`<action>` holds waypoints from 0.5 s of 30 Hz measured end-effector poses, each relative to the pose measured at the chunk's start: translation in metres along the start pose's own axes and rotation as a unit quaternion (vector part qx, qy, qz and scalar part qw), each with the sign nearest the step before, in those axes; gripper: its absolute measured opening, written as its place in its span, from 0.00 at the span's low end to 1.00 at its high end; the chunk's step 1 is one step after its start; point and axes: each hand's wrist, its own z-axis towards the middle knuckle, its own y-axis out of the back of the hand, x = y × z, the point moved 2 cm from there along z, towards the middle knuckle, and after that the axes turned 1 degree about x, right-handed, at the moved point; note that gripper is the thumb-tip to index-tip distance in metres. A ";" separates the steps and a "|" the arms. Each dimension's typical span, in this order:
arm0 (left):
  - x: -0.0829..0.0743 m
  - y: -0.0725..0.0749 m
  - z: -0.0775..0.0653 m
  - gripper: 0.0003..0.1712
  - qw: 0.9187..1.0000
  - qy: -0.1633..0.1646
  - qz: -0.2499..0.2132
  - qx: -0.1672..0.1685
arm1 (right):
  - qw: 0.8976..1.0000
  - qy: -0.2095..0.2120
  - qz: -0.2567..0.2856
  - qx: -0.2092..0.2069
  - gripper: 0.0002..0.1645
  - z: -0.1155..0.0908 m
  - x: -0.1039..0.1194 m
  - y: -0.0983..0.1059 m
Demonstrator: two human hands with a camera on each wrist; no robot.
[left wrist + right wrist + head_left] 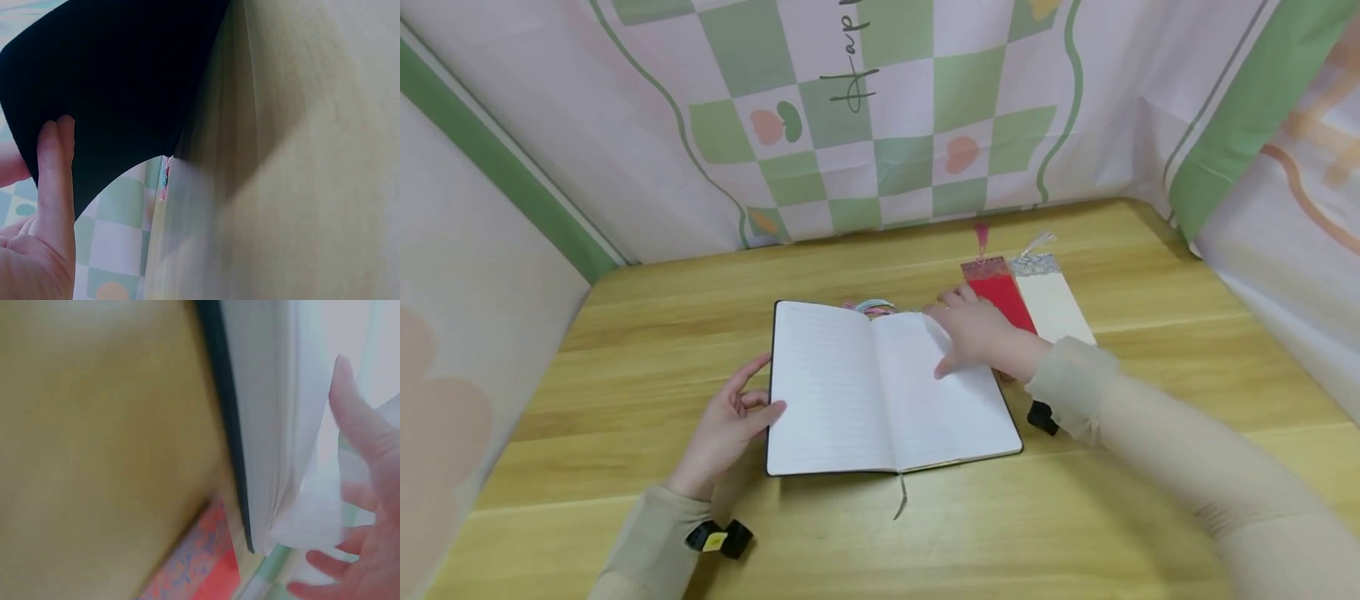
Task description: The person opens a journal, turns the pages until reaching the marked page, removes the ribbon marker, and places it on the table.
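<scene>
An open notebook point(831, 392) with faintly lined white pages and a black cover point(125, 81) lies in the middle of the head view. My left hand point(724, 433) holds its left edge, the thumb on the page and the fingers under the cover. That half is tilted up off the table. Over the upper part of the right page point(940, 425) is my right hand point(973, 329), thumb and fingers spread apart. In the right wrist view, a loose page point(312, 512) bends up beside that hand point(369, 506). A thin ribbon marker point(902, 497) hangs from the notebook's bottom.
Beyond the right hand lie a red bookmark point(1015, 304) with a pink tassel and a cream bookmark point(1056, 304) with a pale tassel. Coloured cords point(877, 307) show behind the notebook's top edge. Patterned cloth point(902, 108) hangs behind the wooden table point(647, 350).
</scene>
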 end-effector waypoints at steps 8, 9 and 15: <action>-0.001 0.000 0.000 0.39 1.000 -0.003 0.004 -0.002 | 0.994 0.021 0.098 -0.040 0.32 -0.022 0.004 0.003; -0.001 0.000 0.000 0.39 1.000 -0.003 0.003 -0.002 | 0.992 0.021 0.116 -0.041 0.30 -0.025 0.003 0.003; 0.000 0.000 0.000 0.39 1.000 -0.001 0.003 -0.002 | 0.965 -0.003 0.258 -0.035 0.32 -0.037 -0.001 0.007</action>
